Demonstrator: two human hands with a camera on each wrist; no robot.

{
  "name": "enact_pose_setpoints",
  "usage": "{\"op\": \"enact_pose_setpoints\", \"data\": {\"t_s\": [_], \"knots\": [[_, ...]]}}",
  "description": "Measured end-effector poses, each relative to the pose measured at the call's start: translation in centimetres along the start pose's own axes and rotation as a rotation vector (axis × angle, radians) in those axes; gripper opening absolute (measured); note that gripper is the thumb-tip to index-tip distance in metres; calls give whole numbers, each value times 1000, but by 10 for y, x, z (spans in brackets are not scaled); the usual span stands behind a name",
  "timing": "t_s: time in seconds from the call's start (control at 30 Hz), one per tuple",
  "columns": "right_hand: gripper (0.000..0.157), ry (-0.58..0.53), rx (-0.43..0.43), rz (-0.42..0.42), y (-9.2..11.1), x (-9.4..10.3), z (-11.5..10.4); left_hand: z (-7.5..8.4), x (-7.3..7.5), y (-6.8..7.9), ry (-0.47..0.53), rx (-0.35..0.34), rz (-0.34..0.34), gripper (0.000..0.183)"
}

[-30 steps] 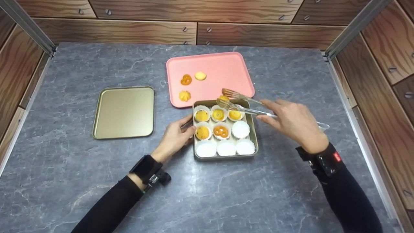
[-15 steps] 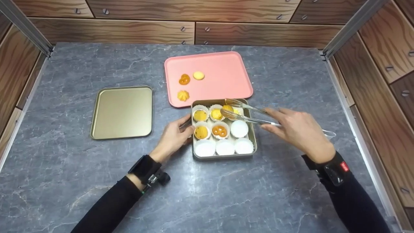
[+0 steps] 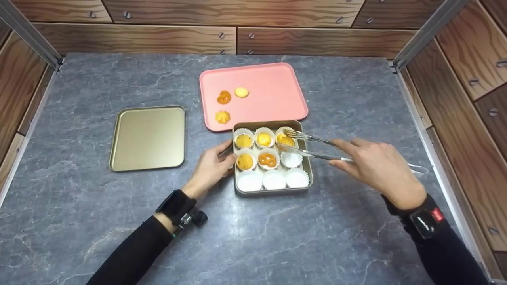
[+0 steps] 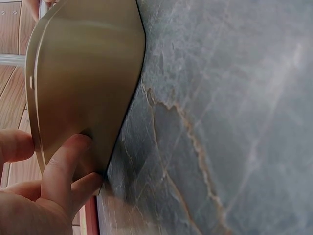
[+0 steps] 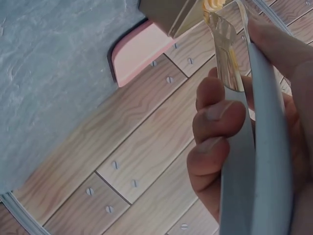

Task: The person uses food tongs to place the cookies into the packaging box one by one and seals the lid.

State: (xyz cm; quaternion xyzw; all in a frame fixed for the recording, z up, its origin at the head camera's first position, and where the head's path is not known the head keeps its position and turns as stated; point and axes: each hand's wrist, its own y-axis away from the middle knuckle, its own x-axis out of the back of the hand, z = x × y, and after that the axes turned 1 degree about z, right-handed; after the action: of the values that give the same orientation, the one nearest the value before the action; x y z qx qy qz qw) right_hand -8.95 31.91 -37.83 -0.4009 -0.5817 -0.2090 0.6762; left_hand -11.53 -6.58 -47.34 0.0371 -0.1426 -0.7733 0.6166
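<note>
A square gold tin (image 3: 307, 188) holds white paper cups, some with cookies, including a pretzel (image 3: 267, 160). My left hand (image 3: 212, 166) grips the tin's left side, thumb at the rim and fingers against the outer wall (image 4: 93, 98). My right hand (image 3: 370, 166) holds clear-tipped tongs (image 3: 317, 156) that reach in over the tin's right side. Between the tong tips is a yellow ridged cookie (image 5: 213, 6), low over the back right cup, which has a yellow piece in it. Part of that cup is hidden behind the tongs.
Behind the tin lies a pink tray (image 3: 273, 91) with another pretzel (image 3: 224, 97), a pale round cookie (image 3: 241, 92) and a flower-shaped cookie (image 3: 222, 116). A gold lid (image 3: 148, 138) rests on the left of the grey marbled table (image 3: 253, 241). Wood-patterned panels surround the table.
The tongs, pinching the yellow cookie, have come from the tray's front edge toward me and down over the tin's back right cup. My left hand has stayed on the tin.
</note>
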Motion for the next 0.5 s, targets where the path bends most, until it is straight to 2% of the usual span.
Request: {"op": "enact_pose_setpoints", "data": {"t_s": [0.3,0.5], "knots": [[55,78,31,-6,7,10,-5,-1,0,-1,-4,-26,1,63],[56,124,27,-43,5,15,-11,-1,0,0,-9,-12,4,64]]}}
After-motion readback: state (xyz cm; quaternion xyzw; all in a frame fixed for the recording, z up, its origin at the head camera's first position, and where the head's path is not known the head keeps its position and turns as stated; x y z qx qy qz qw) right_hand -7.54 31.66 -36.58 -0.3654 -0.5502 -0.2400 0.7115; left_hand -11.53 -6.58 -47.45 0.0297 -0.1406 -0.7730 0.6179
